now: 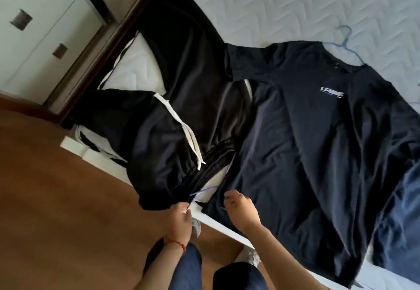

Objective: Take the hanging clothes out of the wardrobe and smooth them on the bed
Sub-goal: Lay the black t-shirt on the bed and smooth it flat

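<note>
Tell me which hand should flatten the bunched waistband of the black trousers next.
Left. The left hand already pinches the black trousers at the bunched waistband by the bed's edge. The right hand rests over the hem of the dark T-shirt, farther from it.

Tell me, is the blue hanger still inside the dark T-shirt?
Yes, the blue hanger sticks out of the neck of the dark T-shirt on the bed.

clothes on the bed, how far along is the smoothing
Done, it seems: a dark t-shirt lies spread on the bed, its blue hanger at the collar. In hand: the black trousers are bunched at the waistband, where the left hand pinches the edge by a pale hanger; the right hand rests on the t-shirt's hem. Left: flattening the trousers. The wardrobe's contents are not visible.
</note>
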Motion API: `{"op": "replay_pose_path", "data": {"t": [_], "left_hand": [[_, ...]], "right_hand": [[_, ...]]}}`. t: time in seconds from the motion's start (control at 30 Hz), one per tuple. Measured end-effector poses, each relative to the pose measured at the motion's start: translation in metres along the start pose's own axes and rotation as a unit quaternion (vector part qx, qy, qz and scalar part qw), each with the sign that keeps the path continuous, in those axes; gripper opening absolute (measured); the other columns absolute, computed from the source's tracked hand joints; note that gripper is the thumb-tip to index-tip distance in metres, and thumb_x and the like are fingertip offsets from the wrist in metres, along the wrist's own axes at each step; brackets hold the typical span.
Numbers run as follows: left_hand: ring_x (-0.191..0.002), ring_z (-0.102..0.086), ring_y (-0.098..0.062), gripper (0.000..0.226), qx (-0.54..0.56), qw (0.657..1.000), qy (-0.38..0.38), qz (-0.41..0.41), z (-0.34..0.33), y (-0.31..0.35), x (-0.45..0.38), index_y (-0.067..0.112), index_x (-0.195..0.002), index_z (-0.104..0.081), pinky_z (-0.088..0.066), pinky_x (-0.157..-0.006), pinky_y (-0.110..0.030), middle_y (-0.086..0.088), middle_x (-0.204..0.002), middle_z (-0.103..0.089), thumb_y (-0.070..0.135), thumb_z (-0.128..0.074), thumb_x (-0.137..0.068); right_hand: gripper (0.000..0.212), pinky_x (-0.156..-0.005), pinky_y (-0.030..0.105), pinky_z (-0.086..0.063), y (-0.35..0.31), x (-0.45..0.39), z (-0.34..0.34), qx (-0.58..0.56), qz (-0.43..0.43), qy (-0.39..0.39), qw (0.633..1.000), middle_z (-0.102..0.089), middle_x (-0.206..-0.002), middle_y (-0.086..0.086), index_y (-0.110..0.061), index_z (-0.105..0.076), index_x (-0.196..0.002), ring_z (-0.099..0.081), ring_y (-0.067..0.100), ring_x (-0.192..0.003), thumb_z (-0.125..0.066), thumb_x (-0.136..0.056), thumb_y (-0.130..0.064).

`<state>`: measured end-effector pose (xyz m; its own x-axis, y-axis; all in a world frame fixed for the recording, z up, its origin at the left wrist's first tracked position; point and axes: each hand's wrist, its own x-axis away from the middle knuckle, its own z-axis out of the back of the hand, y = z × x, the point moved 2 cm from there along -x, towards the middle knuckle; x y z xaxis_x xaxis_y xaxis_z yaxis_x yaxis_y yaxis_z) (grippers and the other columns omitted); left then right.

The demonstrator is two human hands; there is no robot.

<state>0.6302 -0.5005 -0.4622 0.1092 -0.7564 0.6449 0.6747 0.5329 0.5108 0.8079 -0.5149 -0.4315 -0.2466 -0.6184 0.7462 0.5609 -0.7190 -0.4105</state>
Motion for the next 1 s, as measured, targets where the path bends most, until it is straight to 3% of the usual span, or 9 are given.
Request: {"op": "replay_pose_path", "data": {"t": [0.1, 0.2, 0.3, 0.4, 0.63, 0.73, 0.87, 1.0], "left_hand": [[-0.087, -0.062, -0.031, 0.022, -0.095, 0.986, -0.010, -0.134, 0.007, 0.002, -0.015, 0.003, -0.090, -0.069, -0.047, -0.075, -0.030, -0.013, -0.090, -0.066, -0.005, -0.070, -0.070], [-0.071, -0.067, -0.018, 0.041, -0.254, 0.935, -0.021, -0.248, 0.018, 0.007, -0.033, 0.019, -0.078, -0.070, -0.052, -0.055, -0.028, 0.003, -0.079, -0.067, 0.017, -0.088, -0.042], [-0.069, -0.066, -0.013, 0.052, -0.327, 0.907, -0.048, -0.262, 0.025, -0.004, -0.052, 0.025, -0.080, -0.069, -0.052, -0.051, -0.025, 0.008, -0.079, -0.065, 0.032, -0.089, -0.032], [-0.074, -0.067, -0.013, 0.060, -0.367, 0.882, -0.053, -0.291, 0.023, -0.017, -0.062, 0.025, -0.088, -0.065, -0.053, -0.056, -0.026, 0.007, -0.084, -0.065, 0.036, -0.087, -0.033], [-0.087, -0.067, -0.015, 0.075, -0.365, 0.876, -0.007, -0.316, 0.025, -0.022, -0.052, 0.019, -0.102, -0.054, -0.054, -0.077, -0.034, 0.003, -0.093, -0.068, 0.049, -0.084, -0.040], [-0.085, -0.069, -0.017, 0.067, -0.348, 0.881, 0.050, -0.318, 0.029, -0.020, -0.052, 0.015, -0.100, -0.064, -0.042, -0.088, -0.035, 0.001, -0.090, -0.070, 0.028, -0.089, -0.038], [-0.068, -0.068, -0.019, 0.044, -0.325, 0.875, 0.121, -0.337, 0.052, -0.008, -0.057, 0.012, -0.082, -0.069, -0.035, -0.085, -0.029, 0.001, -0.070, -0.067, 0.007, -0.086, -0.042], [-0.061, -0.064, -0.021, 0.037, -0.313, 0.868, 0.129, -0.362, 0.088, 0.008, -0.056, 0.009, -0.081, -0.069, -0.041, -0.067, -0.025, -0.001, -0.066, -0.065, 0.012, -0.087, -0.049]], "right_hand": [[0.032, -0.078, 0.033, -0.042, -0.031, -0.022, -0.013, 0.100, 0.068, -0.001, 0.993, -0.057, -0.122, 0.005, -0.017, -0.053, -0.121, -0.053, 0.028, -0.111, -0.038, -0.093, -0.019], [0.034, -0.097, 0.033, -0.035, -0.041, -0.040, -0.026, 0.204, 0.118, -0.019, 0.972, -0.053, -0.127, 0.004, -0.015, -0.049, -0.126, -0.044, 0.024, -0.122, -0.040, -0.093, -0.017], [0.035, -0.104, 0.032, -0.028, -0.041, -0.054, -0.042, 0.281, 0.158, -0.049, 0.945, -0.051, -0.129, 0.005, -0.013, -0.049, -0.125, -0.040, 0.024, -0.125, -0.042, -0.091, -0.013], [0.031, -0.101, 0.030, -0.029, -0.043, -0.065, -0.049, 0.295, 0.168, -0.038, 0.940, -0.056, -0.121, 0.006, -0.011, -0.052, -0.117, -0.045, 0.026, -0.118, -0.043, -0.088, -0.007], [0.024, -0.094, 0.032, -0.035, -0.062, -0.075, -0.045, 0.270, 0.242, -0.085, 0.928, -0.059, -0.110, 0.011, -0.008, -0.060, -0.107, -0.048, 0.028, -0.111, -0.047, -0.086, -0.006], [0.020, -0.091, 0.037, -0.041, -0.074, -0.063, -0.041, 0.223, 0.285, -0.084, 0.928, -0.060, -0.103, 0.014, -0.003, -0.062, -0.102, -0.051, 0.031, -0.104, -0.051, -0.086, -0.005], [0.020, -0.090, 0.035, -0.041, -0.094, -0.048, -0.031, 0.190, 0.329, -0.053, 0.924, -0.061, -0.102, 0.014, -0.002, -0.063, -0.102, -0.051, 0.031, -0.101, -0.051, -0.086, -0.003], [0.020, -0.093, 0.032, -0.039, -0.119, -0.037, -0.015, 0.151, 0.340, -0.030, 0.928, -0.065, -0.102, 0.011, -0.004, -0.067, -0.099, -0.053, 0.028, -0.101, -0.051, -0.087, -0.004]]}}
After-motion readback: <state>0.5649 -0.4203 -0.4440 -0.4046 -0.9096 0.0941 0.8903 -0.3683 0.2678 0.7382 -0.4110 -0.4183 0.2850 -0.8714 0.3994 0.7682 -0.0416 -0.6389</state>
